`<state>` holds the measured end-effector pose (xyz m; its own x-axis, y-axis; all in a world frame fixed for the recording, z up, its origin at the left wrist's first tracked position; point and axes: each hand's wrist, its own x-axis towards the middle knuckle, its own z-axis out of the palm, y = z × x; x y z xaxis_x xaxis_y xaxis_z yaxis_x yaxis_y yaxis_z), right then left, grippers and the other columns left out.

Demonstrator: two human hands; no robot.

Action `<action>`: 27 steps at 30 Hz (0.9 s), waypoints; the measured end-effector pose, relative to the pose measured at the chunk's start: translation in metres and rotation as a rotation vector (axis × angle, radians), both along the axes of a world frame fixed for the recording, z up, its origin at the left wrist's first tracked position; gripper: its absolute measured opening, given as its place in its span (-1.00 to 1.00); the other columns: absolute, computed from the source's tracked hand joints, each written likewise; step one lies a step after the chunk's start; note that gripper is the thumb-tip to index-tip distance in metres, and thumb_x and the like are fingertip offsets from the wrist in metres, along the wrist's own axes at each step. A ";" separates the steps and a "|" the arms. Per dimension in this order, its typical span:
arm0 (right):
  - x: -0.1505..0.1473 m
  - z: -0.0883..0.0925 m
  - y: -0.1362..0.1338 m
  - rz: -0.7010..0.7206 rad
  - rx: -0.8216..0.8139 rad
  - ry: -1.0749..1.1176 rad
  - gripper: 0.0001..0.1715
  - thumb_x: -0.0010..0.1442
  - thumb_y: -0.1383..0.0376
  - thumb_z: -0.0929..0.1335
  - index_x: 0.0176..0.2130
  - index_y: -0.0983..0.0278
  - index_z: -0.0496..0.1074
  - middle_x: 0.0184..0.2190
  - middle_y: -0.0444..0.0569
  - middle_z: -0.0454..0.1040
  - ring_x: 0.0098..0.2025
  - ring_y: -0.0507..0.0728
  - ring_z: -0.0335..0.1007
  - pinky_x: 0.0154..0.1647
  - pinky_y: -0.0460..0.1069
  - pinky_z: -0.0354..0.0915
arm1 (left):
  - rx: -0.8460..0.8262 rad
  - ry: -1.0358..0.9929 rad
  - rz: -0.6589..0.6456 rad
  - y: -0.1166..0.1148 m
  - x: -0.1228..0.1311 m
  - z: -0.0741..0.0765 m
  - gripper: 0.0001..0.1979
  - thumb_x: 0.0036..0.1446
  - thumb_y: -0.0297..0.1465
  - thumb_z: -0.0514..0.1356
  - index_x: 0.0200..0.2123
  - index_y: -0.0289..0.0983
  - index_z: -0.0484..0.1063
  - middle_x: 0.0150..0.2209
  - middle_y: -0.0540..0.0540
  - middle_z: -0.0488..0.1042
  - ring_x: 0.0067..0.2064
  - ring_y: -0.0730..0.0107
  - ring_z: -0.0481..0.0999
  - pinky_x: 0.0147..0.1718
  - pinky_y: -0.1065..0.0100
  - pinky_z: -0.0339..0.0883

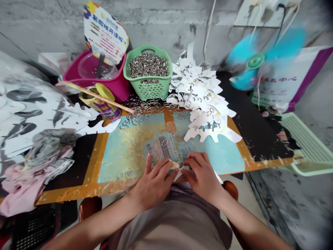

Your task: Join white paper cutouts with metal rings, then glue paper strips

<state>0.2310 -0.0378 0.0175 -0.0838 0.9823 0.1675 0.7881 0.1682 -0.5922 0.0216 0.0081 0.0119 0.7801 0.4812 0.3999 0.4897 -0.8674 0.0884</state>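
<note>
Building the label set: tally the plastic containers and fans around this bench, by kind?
Green basket of metal rings: 1
Pink tub: 1
Pale green tray: 1
Blue electric fan: 1
Printed hand fan: 1
Total: 5

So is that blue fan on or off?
On. The fan is spinning: its turquoise blades are smeared into a blur, while things around it look sharp.
</note>
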 end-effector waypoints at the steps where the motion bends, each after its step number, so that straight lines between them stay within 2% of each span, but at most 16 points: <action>1: -0.002 0.001 0.001 0.009 -0.011 -0.007 -0.94 0.22 0.39 0.37 -0.23 0.27 0.43 -0.09 0.10 0.42 0.00 0.30 0.26 0.02 0.21 0.30 | -0.006 -0.003 0.021 -0.002 -0.001 -0.002 -0.69 0.22 -0.41 0.14 0.00 -0.22 0.52 -0.03 -0.21 0.47 0.15 0.10 0.34 0.35 -0.21 -0.53; 4: -0.001 0.007 0.005 0.005 -0.058 0.075 -0.92 0.19 0.41 0.39 -0.33 0.25 0.39 -0.25 0.01 0.47 -0.09 0.25 0.31 -0.04 0.16 0.27 | -0.069 -0.057 0.061 -0.007 -0.009 -0.005 -0.64 0.17 -0.42 0.17 0.05 -0.13 0.49 0.04 -0.20 0.42 0.16 0.04 0.33 0.33 -0.29 -0.48; 5: 0.002 0.010 0.006 -0.007 -0.082 0.128 -0.91 0.18 0.40 0.39 -0.35 0.25 0.38 -0.31 -0.02 0.46 -0.14 0.23 0.33 -0.08 0.13 0.27 | -0.103 -0.122 0.074 -0.009 -0.013 -0.004 -0.62 0.17 -0.43 0.17 0.06 -0.11 0.48 0.06 -0.20 0.39 0.16 0.02 0.33 0.32 -0.31 -0.40; 7: 0.008 0.018 0.008 -0.045 -0.145 0.263 -0.91 0.17 0.34 0.41 -0.35 0.24 0.39 -0.36 -0.07 0.45 -0.23 0.17 0.36 -0.18 0.06 0.28 | -0.196 -0.344 0.157 -0.015 -0.019 -0.002 -0.62 0.16 -0.43 0.17 0.07 -0.13 0.46 0.07 -0.24 0.35 0.14 0.00 0.35 0.28 -0.28 -0.09; 9: 0.012 0.027 0.009 -0.078 -0.212 0.407 -0.87 0.18 0.25 0.42 -0.35 0.24 0.40 -0.37 -0.09 0.45 -0.29 0.13 0.36 -0.25 0.01 0.27 | -0.342 -0.627 0.320 -0.024 -0.020 0.001 -0.65 0.17 -0.39 0.20 0.05 -0.21 0.41 -0.01 -0.26 0.37 0.05 0.06 0.41 0.13 -0.09 0.27; 11: 0.011 0.035 0.009 -0.078 -0.254 0.522 -0.82 0.18 0.19 0.43 -0.34 0.24 0.41 -0.37 -0.10 0.46 -0.30 0.11 0.36 -0.26 -0.02 0.28 | -0.604 -0.819 0.438 -0.031 -0.013 0.004 -0.65 0.17 -0.31 0.25 0.01 -0.26 0.36 -0.14 -0.21 0.44 -0.13 0.20 0.49 -0.12 0.15 0.45; 14: 0.001 0.043 0.006 -0.071 -0.258 0.653 -0.78 0.17 0.16 0.44 -0.33 0.25 0.42 -0.36 -0.09 0.46 -0.29 0.11 0.36 -0.25 -0.03 0.29 | -1.106 -0.928 0.386 -0.032 0.011 0.009 -0.60 0.08 -0.14 0.33 -0.15 -0.30 0.42 -0.27 -0.16 0.53 -0.33 0.31 0.55 -0.36 0.34 0.49; 16: -0.006 0.044 0.003 -0.080 -0.267 0.722 -0.76 0.17 0.14 0.44 -0.32 0.25 0.42 -0.37 -0.09 0.44 -0.31 0.09 0.34 -0.28 -0.04 0.28 | -1.273 -1.037 0.373 -0.026 0.026 0.014 -0.58 0.00 -0.07 0.37 -0.32 -0.33 0.47 -0.36 -0.12 0.55 -0.36 0.32 0.54 -0.39 0.38 0.47; 19: -0.011 0.041 -0.001 -0.101 -0.280 0.782 -0.73 0.18 0.11 0.44 -0.33 0.25 0.40 -0.41 -0.12 0.40 -0.36 0.06 0.30 -0.36 -0.07 0.25 | -1.401 -1.139 0.366 -0.016 0.038 0.020 -0.60 -0.01 -0.08 0.38 -0.49 -0.33 0.49 -0.49 -0.05 0.50 -0.43 0.39 0.49 -0.39 0.39 0.45; 24: -0.011 0.035 -0.007 0.000 -0.344 0.900 -0.70 0.19 0.07 0.43 -0.25 0.25 0.42 -0.41 -0.12 0.40 -0.41 0.04 0.27 -0.39 -0.07 0.22 | -1.537 -1.167 0.293 -0.014 0.034 0.024 -0.65 -0.04 -0.14 0.42 -0.50 -0.33 0.53 -0.49 -0.05 0.51 -0.42 0.41 0.48 -0.39 0.39 0.43; 27: -0.014 0.031 -0.009 0.039 -0.282 0.936 -0.70 0.22 0.08 0.41 -0.35 0.26 0.43 -0.41 -0.11 0.37 -0.37 0.05 0.27 -0.34 -0.06 0.24 | -1.602 -1.212 0.267 -0.016 0.033 0.023 -0.66 -0.05 -0.17 0.44 -0.52 -0.34 0.52 -0.52 -0.03 0.48 -0.47 0.49 0.43 -0.44 0.46 0.38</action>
<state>0.2167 -0.0465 0.0481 -0.0696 0.9959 -0.0574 -0.0245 -0.0592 -0.9979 0.0548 -0.0082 0.0352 0.3551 0.8979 -0.2601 -0.3235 0.3790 0.8670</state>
